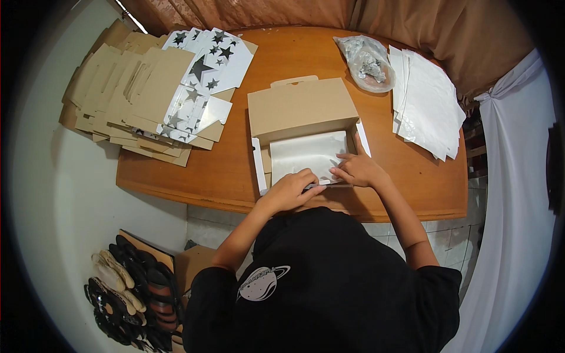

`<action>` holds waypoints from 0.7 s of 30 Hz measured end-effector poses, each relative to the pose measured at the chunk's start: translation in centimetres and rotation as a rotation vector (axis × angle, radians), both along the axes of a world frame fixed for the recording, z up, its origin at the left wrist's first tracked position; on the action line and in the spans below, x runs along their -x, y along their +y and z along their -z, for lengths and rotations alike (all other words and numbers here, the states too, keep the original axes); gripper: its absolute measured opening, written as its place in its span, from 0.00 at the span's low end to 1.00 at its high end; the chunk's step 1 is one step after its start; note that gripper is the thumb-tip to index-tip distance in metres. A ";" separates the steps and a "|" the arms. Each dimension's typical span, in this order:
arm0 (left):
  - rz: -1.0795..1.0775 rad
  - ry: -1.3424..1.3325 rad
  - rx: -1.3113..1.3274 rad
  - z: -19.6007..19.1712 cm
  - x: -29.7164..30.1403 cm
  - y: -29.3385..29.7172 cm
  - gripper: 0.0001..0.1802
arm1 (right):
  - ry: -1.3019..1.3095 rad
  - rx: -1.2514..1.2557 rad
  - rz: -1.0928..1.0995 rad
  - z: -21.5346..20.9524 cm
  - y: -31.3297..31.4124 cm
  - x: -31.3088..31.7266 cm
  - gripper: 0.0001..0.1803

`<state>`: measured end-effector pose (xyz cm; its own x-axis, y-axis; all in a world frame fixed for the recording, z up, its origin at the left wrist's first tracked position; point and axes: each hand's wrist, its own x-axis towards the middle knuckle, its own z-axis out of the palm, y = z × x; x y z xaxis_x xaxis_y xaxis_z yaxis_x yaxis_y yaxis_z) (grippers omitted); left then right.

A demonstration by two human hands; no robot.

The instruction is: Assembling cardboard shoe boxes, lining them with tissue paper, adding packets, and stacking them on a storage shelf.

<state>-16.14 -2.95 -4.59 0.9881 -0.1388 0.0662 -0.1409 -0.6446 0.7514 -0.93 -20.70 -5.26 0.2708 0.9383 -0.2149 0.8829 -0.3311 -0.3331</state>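
Note:
In front of me on the wooden table stands a cardboard box (303,109) with its brown-lined lid raised at the far side and white outer sides. A sheet of white paper (303,152) lies inside it, covering most of the bottom. My left hand (297,189) rests at the near edge of the box, its fingers bent over the rim; whether they grip anything is hidden. Over the right side of the box is my right hand (360,167), fingers spread, with fingertips touching the paper and the thumb side near the right wall.
Flattened cardboard boxes (135,88), some white with black stars, are piled at the left. A clear plastic bag (368,65) with crumpled grey-white stuff and a stack of white paper sheets (429,103) lie at the right. Several shoes (132,288) sit low at the left.

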 end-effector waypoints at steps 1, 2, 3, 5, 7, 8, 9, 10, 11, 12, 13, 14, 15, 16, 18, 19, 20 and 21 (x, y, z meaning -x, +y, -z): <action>0.006 0.033 0.012 -0.1 -0.3 0.1 0.12 | -0.070 0.069 -0.001 0.1 0.1 0.2 0.25; 0.011 0.065 0.025 -0.1 -0.7 0.2 0.13 | -0.141 0.139 -0.002 0.2 0.1 0.2 0.24; -0.007 0.133 0.056 -0.4 -1.0 0.6 0.13 | -0.143 0.140 -0.002 0.0 0.0 0.2 0.24; -0.074 0.009 -0.037 -1.1 -1.1 1.9 0.14 | -0.085 -0.153 0.040 -0.9 -0.5 0.0 0.19; -0.141 -0.113 -0.131 -1.1 -0.8 3.2 0.15 | -0.155 -0.305 0.182 -1.6 -1.0 -0.3 0.17; -0.458 -0.235 -0.226 -0.7 -0.5 3.7 0.19 | -0.224 -0.457 0.325 -1.7 -1.3 -0.5 0.15; -0.774 -0.358 -0.319 -0.3 -0.3 4.3 0.23 | -0.197 -0.462 0.433 -0.8 -2.0 -1.1 0.16; -0.770 -0.359 -0.320 0.8 0.0 5.0 0.23 | -0.198 -0.463 0.437 0.4 -2.4 -1.5 0.16; -0.833 -0.219 -0.231 2.5 0.4 5.7 0.28 | -0.063 -0.578 0.559 1.7 -2.5 -1.8 0.21; -0.894 -0.077 -0.141 3.9 0.9 6.0 0.34 | 0.077 -0.689 0.677 2.8 -2.4 -1.8 0.27; -0.775 -0.028 -0.170 5.2 1.3 6.0 0.40 | 0.079 -0.690 0.677 3.8 -2.2 -1.6 0.27; -0.772 -0.024 -0.169 4.9 1.1 5.4 0.40 | 0.051 -0.501 0.743 4.6 -2.0 -1.2 0.30; -0.773 0.039 -0.240 4.0 0.8 4.4 0.39 | 0.023 -0.311 0.800 4.9 -1.8 -0.8 0.33; -0.772 0.102 -0.311 3.5 0.5 3.8 0.39 | 0.024 -0.309 0.802 4.8 -1.4 -0.7 0.33; -0.760 0.141 -0.400 3.6 -0.2 4.6 0.39 | -0.350 -0.183 0.789 3.7 -0.3 -0.1 0.35; -0.752 0.069 -0.397 4.2 -0.4 5.4 0.40 | -0.351 -0.184 0.788 3.3 0.1 0.2 0.35; -0.743 -0.006 -0.393 4.1 -0.8 6.1 0.40 | -0.247 -0.185 0.812 2.9 0.5 0.3 0.34; -0.721 0.007 -0.365 3.8 -1.1 6.7 0.40 | -0.143 -0.187 0.834 2.7 0.8 0.3 0.34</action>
